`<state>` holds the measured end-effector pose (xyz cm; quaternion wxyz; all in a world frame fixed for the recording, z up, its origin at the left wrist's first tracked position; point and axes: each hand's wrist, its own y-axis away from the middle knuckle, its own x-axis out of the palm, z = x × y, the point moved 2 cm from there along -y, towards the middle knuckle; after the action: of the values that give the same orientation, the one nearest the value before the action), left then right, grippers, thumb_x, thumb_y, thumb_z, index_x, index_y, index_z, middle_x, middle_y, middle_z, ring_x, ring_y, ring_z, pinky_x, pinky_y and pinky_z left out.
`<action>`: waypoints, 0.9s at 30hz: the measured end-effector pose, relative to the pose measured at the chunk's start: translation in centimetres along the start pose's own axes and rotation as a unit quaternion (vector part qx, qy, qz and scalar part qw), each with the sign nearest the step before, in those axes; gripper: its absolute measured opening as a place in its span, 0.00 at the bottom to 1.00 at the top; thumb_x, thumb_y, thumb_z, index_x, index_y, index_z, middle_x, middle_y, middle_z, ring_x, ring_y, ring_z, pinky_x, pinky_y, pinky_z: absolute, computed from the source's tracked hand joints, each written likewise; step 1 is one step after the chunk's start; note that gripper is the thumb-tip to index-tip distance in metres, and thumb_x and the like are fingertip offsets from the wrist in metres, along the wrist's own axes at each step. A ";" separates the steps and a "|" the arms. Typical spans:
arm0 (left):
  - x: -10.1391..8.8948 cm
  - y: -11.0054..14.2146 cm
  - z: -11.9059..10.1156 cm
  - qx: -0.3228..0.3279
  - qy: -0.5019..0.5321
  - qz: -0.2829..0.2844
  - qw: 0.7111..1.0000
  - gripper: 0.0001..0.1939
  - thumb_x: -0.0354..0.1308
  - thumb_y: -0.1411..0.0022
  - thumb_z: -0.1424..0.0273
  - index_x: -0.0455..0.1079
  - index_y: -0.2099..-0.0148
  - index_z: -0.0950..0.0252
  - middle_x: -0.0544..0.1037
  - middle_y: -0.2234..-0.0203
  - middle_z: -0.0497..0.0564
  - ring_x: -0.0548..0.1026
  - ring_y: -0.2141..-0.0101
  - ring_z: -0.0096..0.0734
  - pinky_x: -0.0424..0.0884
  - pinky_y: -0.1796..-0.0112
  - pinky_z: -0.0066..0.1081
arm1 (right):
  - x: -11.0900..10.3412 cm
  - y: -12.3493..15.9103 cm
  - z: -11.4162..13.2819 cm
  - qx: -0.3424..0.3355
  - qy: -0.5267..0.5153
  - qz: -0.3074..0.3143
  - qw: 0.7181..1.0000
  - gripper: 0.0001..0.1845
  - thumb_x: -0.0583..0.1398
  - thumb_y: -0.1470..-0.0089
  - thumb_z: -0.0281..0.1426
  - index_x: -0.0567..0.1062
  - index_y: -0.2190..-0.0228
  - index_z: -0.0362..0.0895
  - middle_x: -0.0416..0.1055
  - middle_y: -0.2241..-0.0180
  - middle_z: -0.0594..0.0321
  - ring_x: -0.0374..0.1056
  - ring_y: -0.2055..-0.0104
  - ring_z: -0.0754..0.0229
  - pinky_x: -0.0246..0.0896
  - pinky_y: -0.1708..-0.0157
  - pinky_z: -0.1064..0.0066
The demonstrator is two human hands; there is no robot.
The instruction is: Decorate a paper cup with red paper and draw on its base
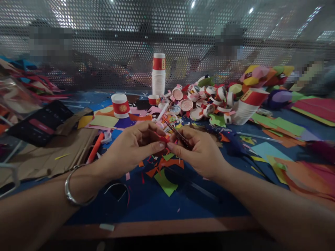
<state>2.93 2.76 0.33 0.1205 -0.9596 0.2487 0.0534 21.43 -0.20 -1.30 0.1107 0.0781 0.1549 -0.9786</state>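
My left hand [133,144], with a metal bangle on its wrist, pinches a small red piece of paper [164,139] over the middle of the table. Close against it is my right hand [200,148], whose thumb and forefinger also meet at the red piece. Dark slender scissors [179,134] rest in the right hand, pointing away to the upper left; their handles are mostly hidden by the fingers. Orange and green paper scraps lie under both hands, among them a green scrap [166,182].
Behind the hands lies a heap of cut cup bottoms [186,104]. A cup stack [158,78] stands upright, another cup stack [248,106] leans at right, and a single red-and-white cup [120,105] stands left. Cardboard [65,153] lies left, coloured paper [272,151] right. A perforated screen [104,62] rises behind.
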 end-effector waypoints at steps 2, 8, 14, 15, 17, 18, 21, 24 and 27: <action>0.2 0.1 0.1 -0.018 0.030 0.000 0.999 0.06 0.69 0.41 0.73 0.77 0.61 0.64 0.81 0.69 0.48 0.80 0.68 0.27 0.78 0.64 0.26 | -0.1 0.1 0.2 -0.024 0.054 -0.001 0.998 0.06 0.64 0.41 0.32 0.73 0.68 0.44 0.67 0.73 0.68 0.60 0.73 0.66 0.56 0.72 0.72; 0.6 0.1 0.4 -0.069 0.140 -0.011 0.988 0.05 0.72 0.44 0.74 0.80 0.64 0.65 0.83 0.69 0.49 0.81 0.66 0.27 0.79 0.61 0.26 | 0.0 0.3 0.4 -0.074 0.146 -0.014 0.986 0.04 0.62 0.40 0.31 0.72 0.67 0.44 0.66 0.75 0.69 0.58 0.74 0.67 0.53 0.74 0.72; 0.4 0.1 0.0 -0.120 0.146 -0.031 0.982 0.04 0.71 0.46 0.76 0.80 0.66 0.67 0.83 0.70 0.49 0.80 0.68 0.26 0.77 0.62 0.24 | 0.0 0.3 -0.1 -0.103 0.185 -0.021 0.977 0.03 0.62 0.41 0.30 0.73 0.68 0.44 0.68 0.73 0.67 0.61 0.73 0.65 0.56 0.73 0.72; 0.3 0.1 -0.1 -0.129 0.147 -0.030 0.980 0.04 0.70 0.46 0.76 0.80 0.66 0.67 0.83 0.70 0.50 0.80 0.68 0.26 0.77 0.61 0.24 | -0.1 0.3 -0.2 -0.103 0.183 -0.022 0.977 0.04 0.62 0.41 0.31 0.73 0.67 0.43 0.70 0.71 0.66 0.62 0.72 0.65 0.57 0.72 0.72; 0.2 0.1 -0.1 -0.144 0.158 -0.027 0.977 0.04 0.70 0.47 0.76 0.80 0.66 0.67 0.84 0.69 0.49 0.81 0.67 0.27 0.77 0.60 0.25 | -0.1 0.2 -0.4 -0.102 0.179 -0.022 0.978 0.04 0.62 0.41 0.31 0.73 0.67 0.43 0.72 0.69 0.64 0.65 0.70 0.64 0.59 0.71 0.72; 0.2 0.1 0.0 -0.150 0.165 -0.027 0.974 0.04 0.70 0.47 0.76 0.80 0.66 0.67 0.84 0.69 0.50 0.81 0.67 0.28 0.78 0.59 0.26 | -0.2 0.2 -0.4 -0.101 0.179 -0.023 0.978 0.04 0.62 0.40 0.32 0.73 0.66 0.43 0.73 0.68 0.63 0.66 0.69 0.63 0.60 0.70 0.71; 0.0 0.1 0.1 -0.159 0.185 -0.029 0.969 0.01 0.69 0.45 0.75 0.80 0.67 0.68 0.84 0.69 0.50 0.81 0.66 0.28 0.78 0.59 0.26 | -0.2 0.2 -0.4 -0.103 0.187 -0.021 0.977 0.04 0.62 0.41 0.31 0.74 0.64 0.44 0.73 0.69 0.64 0.66 0.70 0.63 0.60 0.70 0.72; -0.2 0.0 0.4 -0.163 0.190 -0.034 0.968 0.01 0.68 0.44 0.76 0.79 0.67 0.68 0.83 0.69 0.51 0.81 0.66 0.29 0.79 0.59 0.26 | -0.2 0.2 -0.3 -0.109 0.186 -0.015 0.976 0.05 0.63 0.41 0.30 0.74 0.62 0.43 0.71 0.71 0.67 0.64 0.72 0.65 0.59 0.71 0.73; -0.4 -0.1 0.5 -0.165 0.185 -0.040 0.968 0.03 0.69 0.46 0.76 0.79 0.67 0.68 0.83 0.68 0.52 0.81 0.66 0.30 0.79 0.59 0.27 | -0.2 0.1 -0.3 -0.104 0.172 -0.008 0.979 0.06 0.63 0.41 0.31 0.74 0.61 0.43 0.70 0.72 0.68 0.63 0.73 0.66 0.59 0.72 0.74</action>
<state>2.64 3.14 -0.10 -0.0853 -0.9685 0.2159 -0.0899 21.68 -0.15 -1.58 0.0816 0.2324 0.2735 -0.9298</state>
